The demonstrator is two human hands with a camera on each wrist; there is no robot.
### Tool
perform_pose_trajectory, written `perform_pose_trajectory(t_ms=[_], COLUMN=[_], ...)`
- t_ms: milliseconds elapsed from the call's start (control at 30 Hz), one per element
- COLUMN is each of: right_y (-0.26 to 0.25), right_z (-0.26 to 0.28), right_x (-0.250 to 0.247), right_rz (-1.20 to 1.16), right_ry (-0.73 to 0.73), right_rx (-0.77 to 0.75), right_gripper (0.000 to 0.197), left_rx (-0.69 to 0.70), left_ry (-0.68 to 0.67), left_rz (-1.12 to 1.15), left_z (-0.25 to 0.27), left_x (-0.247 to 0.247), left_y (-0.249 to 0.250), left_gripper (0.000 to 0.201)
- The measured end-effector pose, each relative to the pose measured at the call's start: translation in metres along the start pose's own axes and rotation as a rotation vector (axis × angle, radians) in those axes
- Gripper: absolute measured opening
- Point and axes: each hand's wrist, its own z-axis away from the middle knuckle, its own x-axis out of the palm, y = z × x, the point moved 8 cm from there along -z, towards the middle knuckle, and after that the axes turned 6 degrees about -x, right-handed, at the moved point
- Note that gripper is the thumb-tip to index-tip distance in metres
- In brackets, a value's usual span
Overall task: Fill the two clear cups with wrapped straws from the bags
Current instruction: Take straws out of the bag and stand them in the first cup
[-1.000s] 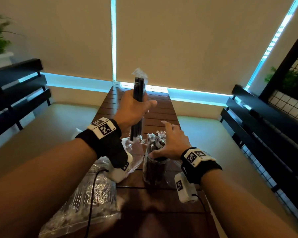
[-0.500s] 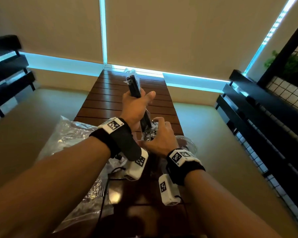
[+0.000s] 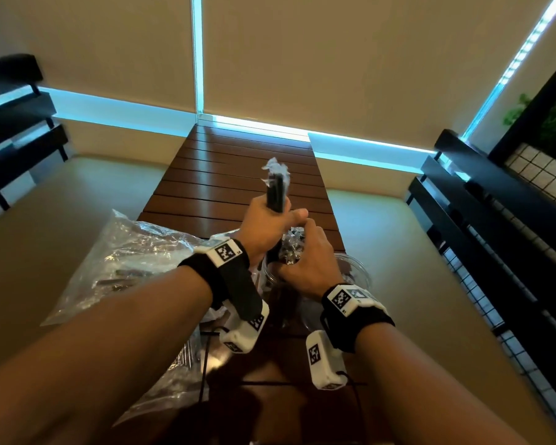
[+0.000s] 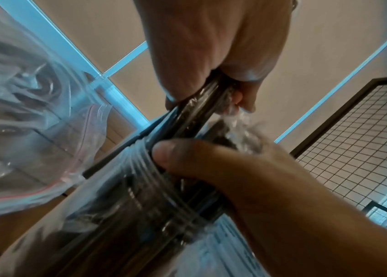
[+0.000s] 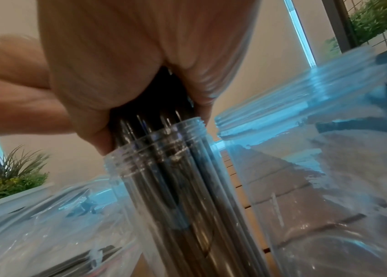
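My left hand (image 3: 281, 218) grips a bundle of black wrapped straws (image 3: 276, 192), held upright, its lower end at the mouth of a clear cup (image 3: 268, 277). In the left wrist view the bundle (image 4: 202, 108) slants down from my left hand (image 4: 214, 78) toward the cup's threaded rim (image 4: 140, 168). My right hand (image 3: 302, 252) curls round the tops of the straws standing in that cup (image 5: 164, 168), thumb against the rim (image 4: 164, 155). The second clear cup (image 5: 311, 168) stands empty just to the right (image 3: 355, 273).
Two crinkled clear bags with more straws lie on the left of the slatted wooden table (image 3: 238, 162): one bag (image 3: 126, 258) further back, one bag (image 3: 174, 380) under my left forearm. Black benches (image 3: 495, 220) flank both sides. A wire grid with plants (image 3: 552, 149) stands at right.
My left hand has brought the straw bundle down and to the right, from above the table to the cup's mouth beside my right hand. My right hand stays at the cup.
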Motion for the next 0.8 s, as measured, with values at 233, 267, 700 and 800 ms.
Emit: perform_pose_trajectory(t_ms=[233, 267, 700, 800], right_y=[0.009, 0.008, -0.009, -0.01], right_z=[-0.001, -0.002, -0.013, -0.012], right_x=[0.002, 0.002, -0.002, -0.002], right_rz=[-0.06, -0.077, -0.082, -0.076], right_ry=[-0.031, -0.064, 0.041, 0.073], right_rx=[0.025, 0.015, -0.049, -0.042], right_gripper=[0.085, 0.089, 0.025, 0.015], left_rx=[0.015, 0.035, 0.064, 0.089], left_ry=[-0.07, -0.086, -0.208, -0.13], left_rz=[-0.085, -0.094, 0.074, 0.108], left_z=[0.001, 0.001, 0.01, 0.006], left_x=[0.013, 0.015, 0.02, 0.01], left_y=[0.021, 0.032, 0.074, 0.095], left_gripper=[0.035, 0.034, 0.035, 0.04])
